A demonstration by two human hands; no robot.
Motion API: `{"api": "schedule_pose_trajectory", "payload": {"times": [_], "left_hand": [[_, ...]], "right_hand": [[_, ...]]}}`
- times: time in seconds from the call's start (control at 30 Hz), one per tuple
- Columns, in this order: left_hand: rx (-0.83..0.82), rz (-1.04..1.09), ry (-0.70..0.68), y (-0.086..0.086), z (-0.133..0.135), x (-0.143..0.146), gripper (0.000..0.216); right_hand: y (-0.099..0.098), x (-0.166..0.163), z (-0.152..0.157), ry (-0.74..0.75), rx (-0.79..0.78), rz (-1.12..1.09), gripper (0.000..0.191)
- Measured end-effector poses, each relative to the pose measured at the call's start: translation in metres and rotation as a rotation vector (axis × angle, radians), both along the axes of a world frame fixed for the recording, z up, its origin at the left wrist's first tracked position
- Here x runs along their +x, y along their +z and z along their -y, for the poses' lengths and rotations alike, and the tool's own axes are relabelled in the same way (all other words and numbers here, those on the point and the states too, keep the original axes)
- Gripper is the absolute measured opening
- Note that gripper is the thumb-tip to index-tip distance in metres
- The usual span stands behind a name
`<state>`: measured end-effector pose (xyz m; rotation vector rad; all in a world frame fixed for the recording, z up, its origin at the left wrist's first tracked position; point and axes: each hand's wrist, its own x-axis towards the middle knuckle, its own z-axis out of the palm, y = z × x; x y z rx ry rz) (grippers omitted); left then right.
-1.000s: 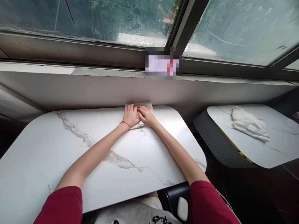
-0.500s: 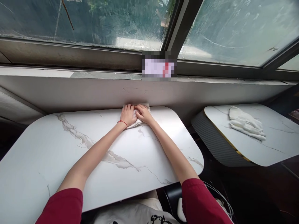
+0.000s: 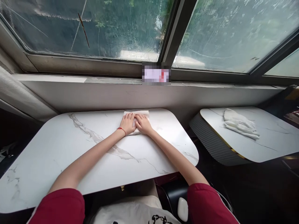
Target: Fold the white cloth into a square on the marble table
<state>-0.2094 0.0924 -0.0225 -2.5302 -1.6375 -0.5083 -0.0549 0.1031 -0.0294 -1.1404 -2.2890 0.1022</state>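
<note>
A white folded cloth [image 3: 142, 113] lies at the far edge of the white marble table [image 3: 70, 149], close to the wall under the window. My left hand [image 3: 128, 122], with a red string on the wrist, rests flat on the cloth with its fingers stretched out. My right hand [image 3: 142, 123] lies flat beside it, touching it, also pressing on the cloth. Most of the cloth is hidden under the two hands.
A second marble table [image 3: 275, 140] stands at the right with a crumpled white cloth [image 3: 239, 126] on it. A grey ledge [image 3: 93, 93] and large windows run behind both tables. A dark gap separates the tables. A dark chair edge with a white object [image 3: 182, 208] sits near my lap.
Both hands have drawn the cloth slightly back from the wall toward me. The camera has tilted up and pulled back, showing more window.
</note>
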Motion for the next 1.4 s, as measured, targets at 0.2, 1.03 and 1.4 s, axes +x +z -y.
{"api": "schedule_pose_trajectory", "payload": {"times": [0.2, 1.03, 1.4], "left_hand": [[0.040, 0.002, -0.075, -0.008, 0.097, -0.026, 0.057], [0.074, -0.082, -0.025, -0.005, 0.135, -0.082, 0.062], [0.000, -0.013, 0.108, 0.000, 0.052, -0.095, 0.058]], "right_hand": [[-0.003, -0.013, 0.106, 0.074, 0.008, -0.047, 0.043], [0.000, -0.066, 0.126, 0.246, -0.012, -0.067, 0.048], [0.003, -0.092, 0.037, 0.208, -0.031, -0.028, 0.038]]}}
